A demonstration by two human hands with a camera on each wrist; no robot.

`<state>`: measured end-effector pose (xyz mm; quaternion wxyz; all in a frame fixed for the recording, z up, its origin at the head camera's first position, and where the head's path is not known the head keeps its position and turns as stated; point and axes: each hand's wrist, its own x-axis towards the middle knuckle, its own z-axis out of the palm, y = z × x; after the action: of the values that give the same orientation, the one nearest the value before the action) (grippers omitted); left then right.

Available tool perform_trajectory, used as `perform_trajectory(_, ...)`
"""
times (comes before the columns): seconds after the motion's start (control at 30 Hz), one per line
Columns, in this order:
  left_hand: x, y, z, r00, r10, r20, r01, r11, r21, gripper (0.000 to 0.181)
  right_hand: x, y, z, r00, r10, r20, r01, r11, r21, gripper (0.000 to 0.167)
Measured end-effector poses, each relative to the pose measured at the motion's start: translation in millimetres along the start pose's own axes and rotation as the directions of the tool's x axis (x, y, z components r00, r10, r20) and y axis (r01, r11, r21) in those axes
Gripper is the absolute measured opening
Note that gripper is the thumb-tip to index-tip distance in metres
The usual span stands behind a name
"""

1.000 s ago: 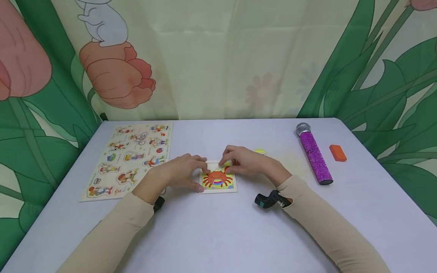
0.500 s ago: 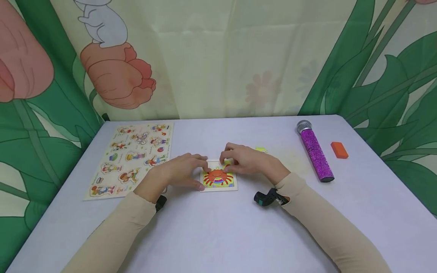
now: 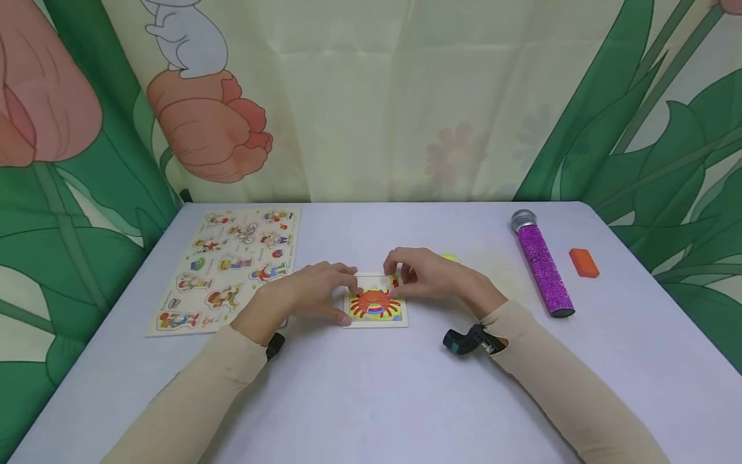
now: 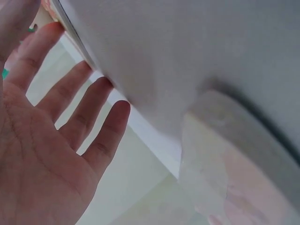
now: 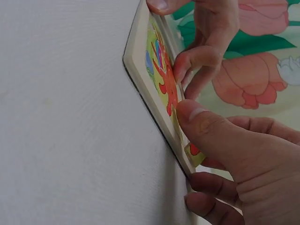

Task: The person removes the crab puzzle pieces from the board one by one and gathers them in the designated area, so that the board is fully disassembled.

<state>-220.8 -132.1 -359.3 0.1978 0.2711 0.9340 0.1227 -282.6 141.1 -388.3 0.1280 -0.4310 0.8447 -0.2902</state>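
A small square puzzle (image 3: 375, 310) with a red crab picture lies flat on the white table, a pale bare patch showing along its far side. My left hand (image 3: 313, 290) rests at its left side. The thumb touches the near left corner and the index finger presses on the picture; in the left wrist view several fingers reach out fairly straight. Between thumb and fingers my right hand (image 3: 431, 277) pinches a puzzle piece (image 5: 193, 151), yellow-green with a red patch. That piece is tilted at the puzzle's far right part, largely covered by the fingers.
A large picture board (image 3: 232, 264) with printed children lies at the left, close to my left forearm. Behind my right hand a yellow piece (image 3: 451, 258) is partly hidden. Farther right are a purple glitter microphone (image 3: 545, 270) and an orange block (image 3: 583, 263).
My right hand has shifted slightly to the right over the puzzle with the piece, uncovering more of the pale patch. The left hand keeps its place on the puzzle.
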Motion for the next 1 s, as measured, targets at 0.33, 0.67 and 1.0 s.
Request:
perform_trajectory(0.33, 1.3, -0.7, 1.0, 1.000, -0.008, -0.001, 0.008, 1.000, 0.011, 0.049, -5.5, 2, -1, 0.989, -0.070, -0.128, 0.087, 0.987, 0.137, 0.036)
perform_trajectory(0.67, 1.3, -0.7, 3.6, 1.000, -0.015, -0.008, 0.016, 1.000, 0.019, 0.050, -14.9, -4, -13, 0.982, -0.061, -0.180, 0.095, 0.978, 0.183, 0.036)
perform_trajectory(1.0, -1.4, -0.6, 4.1, 1.000, 0.002, -0.009, -0.002, 1.000, 0.014, 0.050, -33.2, -19, -24, 0.991, -0.012, -0.132, 0.030, 0.990, 0.137, 0.033)
